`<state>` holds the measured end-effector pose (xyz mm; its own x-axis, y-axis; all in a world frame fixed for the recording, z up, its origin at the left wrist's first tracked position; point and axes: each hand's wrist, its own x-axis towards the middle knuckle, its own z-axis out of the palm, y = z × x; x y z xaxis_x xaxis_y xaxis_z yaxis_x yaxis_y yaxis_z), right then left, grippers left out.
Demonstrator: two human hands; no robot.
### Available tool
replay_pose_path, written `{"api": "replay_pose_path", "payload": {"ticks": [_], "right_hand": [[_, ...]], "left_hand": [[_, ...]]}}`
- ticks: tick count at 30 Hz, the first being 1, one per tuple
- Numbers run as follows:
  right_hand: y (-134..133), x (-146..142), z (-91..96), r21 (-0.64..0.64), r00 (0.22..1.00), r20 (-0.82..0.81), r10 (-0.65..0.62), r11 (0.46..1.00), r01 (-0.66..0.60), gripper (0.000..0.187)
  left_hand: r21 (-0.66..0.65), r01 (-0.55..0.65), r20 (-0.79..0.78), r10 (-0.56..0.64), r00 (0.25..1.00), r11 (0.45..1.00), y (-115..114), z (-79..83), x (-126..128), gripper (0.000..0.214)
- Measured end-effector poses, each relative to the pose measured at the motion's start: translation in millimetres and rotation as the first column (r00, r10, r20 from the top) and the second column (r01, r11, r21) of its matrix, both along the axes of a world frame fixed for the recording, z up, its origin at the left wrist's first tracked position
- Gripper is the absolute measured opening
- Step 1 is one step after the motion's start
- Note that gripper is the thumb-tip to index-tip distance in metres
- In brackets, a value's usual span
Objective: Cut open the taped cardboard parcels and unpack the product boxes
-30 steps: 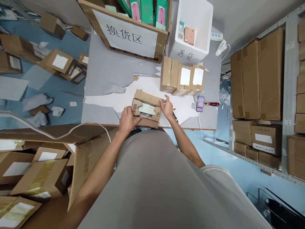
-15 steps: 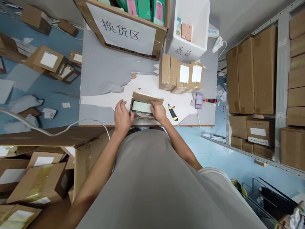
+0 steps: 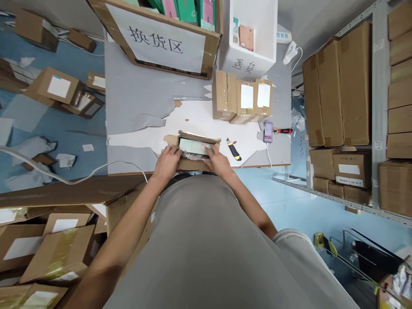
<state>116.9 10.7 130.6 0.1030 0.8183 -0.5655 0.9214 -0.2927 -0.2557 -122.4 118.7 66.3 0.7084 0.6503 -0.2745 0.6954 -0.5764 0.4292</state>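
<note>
Cardboard box (image 3: 193,165): where do we log it?

Near side of table (image 3: 138,90), opened; pale-green carton (image 3: 193,146) still inside.

Our grip?

Left hand (image 3: 168,163), right hand (image 3: 219,162): half-curled at either end; firm hold, we cannot tell.

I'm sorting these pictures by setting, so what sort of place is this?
Probably a parcel-handling room or small stockroom: cartons with white labels stand on the worktable, more boxes fill the metal shelving, and a utility knife lies near an opened box.
</note>
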Motion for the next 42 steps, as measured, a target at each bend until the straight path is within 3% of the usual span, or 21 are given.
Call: {"api": "replay_pose_path", "payload": {"ticks": [6, 14, 19, 23, 28, 32, 39, 42], "right_hand": [[-12, 13, 2.6, 0.013, 0.982, 0.138, -0.128, 0.992, 0.128, 0.073], [-4, 13, -19.6, 0.033, 0.990, 0.103, -0.095, 0.995, 0.092, 0.104], [3, 15, -32.3, 0.072, 0.995, 0.053, -0.089, 0.994, 0.085, 0.129], [5, 17, -38.9, 0.078, 0.996, 0.045, -0.080, 0.994, 0.076, 0.131], [6, 16, -40.5, 0.052, 0.995, 0.094, -0.027, 0.998, 0.022, 0.112], [6, 22, -42.3, 0.067, 0.996, 0.094, -0.002, 0.998, -0.005, 0.114], [13, 33, -42.9, 0.073, 0.993, 0.062, 0.098, 0.992, -0.102, 0.119], [16, 38, -32.3, 0.095, 0.990, 0.032, 0.137, 0.986, -0.139, 0.112]], "left_hand": [[-0.019, 0.017, -0.025, -0.018, 1.000, 1.000, 15, -4.7, 10, 0.052], [-0.080, 0.028, -0.199, -0.044, 0.979, 0.996, 39, -26.3, 56, 0.062], [-0.054, 0.032, -0.238, -0.044, 0.970, 0.998, 35, -38.0, 70, 0.061], [-0.026, 0.044, -0.271, -0.050, 0.961, 0.999, 26, -34.5, 74, 0.051], [-0.006, 0.106, -0.247, -0.104, 0.963, 0.994, 26, -21.3, 72, 0.052], [-0.016, 0.158, -0.248, -0.157, 0.956, 0.987, 31, -2.8, 69, 0.053], [-0.075, 0.181, -0.249, -0.195, 0.949, 0.981, 48, 49.1, 66, 0.052], [-0.104, 0.181, -0.147, -0.195, 0.970, 0.978, 61, 71.5, 56, 0.057]]}}
